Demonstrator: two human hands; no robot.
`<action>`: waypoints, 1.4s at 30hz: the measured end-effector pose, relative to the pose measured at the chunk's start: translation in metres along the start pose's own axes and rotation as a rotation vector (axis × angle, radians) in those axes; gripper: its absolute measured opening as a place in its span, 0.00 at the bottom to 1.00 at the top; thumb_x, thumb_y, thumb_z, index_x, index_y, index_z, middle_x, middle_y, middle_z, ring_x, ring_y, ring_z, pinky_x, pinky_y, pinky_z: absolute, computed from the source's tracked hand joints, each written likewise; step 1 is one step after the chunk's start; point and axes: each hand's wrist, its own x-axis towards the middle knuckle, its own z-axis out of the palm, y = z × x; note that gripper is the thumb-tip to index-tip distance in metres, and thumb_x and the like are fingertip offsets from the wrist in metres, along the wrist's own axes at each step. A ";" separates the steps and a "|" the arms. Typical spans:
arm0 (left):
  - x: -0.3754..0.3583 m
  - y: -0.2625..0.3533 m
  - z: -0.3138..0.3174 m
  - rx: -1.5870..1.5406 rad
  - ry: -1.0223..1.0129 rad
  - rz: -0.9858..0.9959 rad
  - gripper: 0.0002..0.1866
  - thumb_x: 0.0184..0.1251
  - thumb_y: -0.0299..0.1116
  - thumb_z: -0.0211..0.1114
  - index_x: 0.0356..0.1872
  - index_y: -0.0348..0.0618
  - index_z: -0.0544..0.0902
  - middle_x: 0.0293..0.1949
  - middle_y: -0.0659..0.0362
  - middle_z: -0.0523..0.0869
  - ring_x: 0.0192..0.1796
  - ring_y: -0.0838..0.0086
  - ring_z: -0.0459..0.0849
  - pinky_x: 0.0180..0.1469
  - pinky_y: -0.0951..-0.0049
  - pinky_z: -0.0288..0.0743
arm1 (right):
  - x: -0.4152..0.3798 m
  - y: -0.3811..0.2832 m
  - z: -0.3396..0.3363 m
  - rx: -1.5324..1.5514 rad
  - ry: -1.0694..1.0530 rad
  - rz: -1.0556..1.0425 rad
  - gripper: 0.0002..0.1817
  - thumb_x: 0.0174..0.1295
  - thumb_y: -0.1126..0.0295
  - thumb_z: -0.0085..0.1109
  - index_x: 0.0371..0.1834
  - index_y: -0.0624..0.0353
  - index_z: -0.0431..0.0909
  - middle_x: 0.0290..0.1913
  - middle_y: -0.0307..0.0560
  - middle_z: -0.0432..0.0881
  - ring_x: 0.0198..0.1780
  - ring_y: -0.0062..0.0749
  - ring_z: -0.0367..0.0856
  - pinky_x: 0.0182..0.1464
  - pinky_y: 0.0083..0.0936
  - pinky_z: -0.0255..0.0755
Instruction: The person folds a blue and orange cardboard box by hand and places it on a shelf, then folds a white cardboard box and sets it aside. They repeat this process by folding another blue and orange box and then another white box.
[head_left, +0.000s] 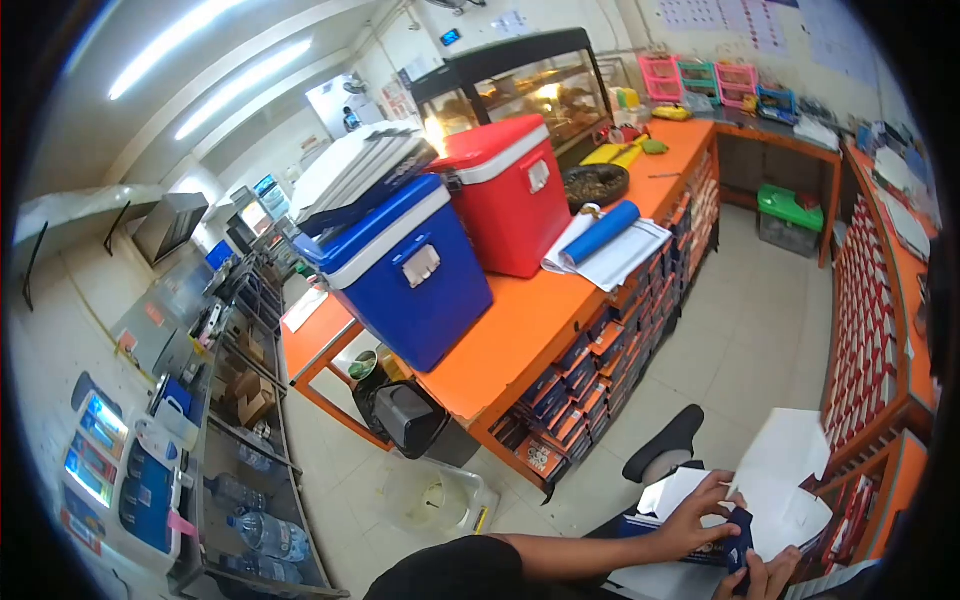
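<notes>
The left hand [692,522] and right hand [765,577] — close together — are clamped on the dark-blue flap [738,542] of a white-lined cardboard box [775,505], at the lower right, near the orange-topped table [545,325].

The carton [785,450] is white and navy, one cooler [420,310] blue, another cooler [515,220] red, the counter [520,345] orange.
</notes>
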 end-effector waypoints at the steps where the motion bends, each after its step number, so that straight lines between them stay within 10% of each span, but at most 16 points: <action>1: -0.005 -0.002 0.006 -0.143 0.092 -0.068 0.18 0.67 0.37 0.76 0.52 0.39 0.84 0.68 0.50 0.67 0.74 0.60 0.68 0.73 0.60 0.66 | 0.002 0.000 0.001 0.011 0.023 -0.007 0.08 0.60 0.75 0.62 0.41 0.62 0.85 0.30 0.53 0.72 0.33 0.49 0.73 0.45 0.50 0.73; 14: -0.023 0.008 -0.003 -0.115 0.160 0.110 0.27 0.69 0.37 0.75 0.66 0.46 0.76 0.72 0.53 0.59 0.75 0.64 0.67 0.73 0.61 0.68 | 0.010 -0.025 -0.004 0.054 0.207 -0.052 0.09 0.64 0.70 0.62 0.39 0.64 0.87 0.32 0.54 0.74 0.31 0.51 0.75 0.41 0.46 0.77; 24: -0.057 0.049 -0.004 -0.044 0.194 0.257 0.18 0.70 0.36 0.74 0.58 0.47 0.84 0.67 0.56 0.66 0.73 0.65 0.67 0.71 0.62 0.68 | 0.019 -0.061 -0.016 0.128 0.242 -0.150 0.07 0.62 0.73 0.62 0.36 0.65 0.87 0.31 0.57 0.74 0.31 0.54 0.78 0.37 0.43 0.77; 26: -0.069 0.040 -0.006 0.103 0.287 0.154 0.35 0.76 0.44 0.70 0.79 0.53 0.67 0.82 0.57 0.53 0.64 0.59 0.77 0.69 0.51 0.75 | -0.011 -0.051 -0.005 0.145 0.191 -0.034 0.16 0.67 0.61 0.62 0.47 0.61 0.89 0.44 0.61 0.82 0.47 0.56 0.82 0.52 0.54 0.76; 29: -0.067 0.075 -0.004 -0.060 0.317 0.203 0.18 0.70 0.36 0.74 0.58 0.48 0.83 0.67 0.56 0.66 0.74 0.65 0.66 0.70 0.62 0.68 | 0.009 -0.074 -0.021 0.154 0.190 -0.091 0.12 0.64 0.66 0.62 0.45 0.62 0.87 0.39 0.59 0.79 0.42 0.54 0.79 0.49 0.52 0.75; 42: -0.091 0.103 -0.036 -0.129 0.056 0.245 0.20 0.69 0.44 0.75 0.57 0.47 0.86 0.69 0.58 0.63 0.70 0.71 0.67 0.69 0.65 0.67 | 0.014 -0.118 -0.038 0.146 0.234 -0.179 0.12 0.60 0.73 0.64 0.46 0.63 0.84 0.35 0.60 0.76 0.36 0.57 0.74 0.51 0.54 0.73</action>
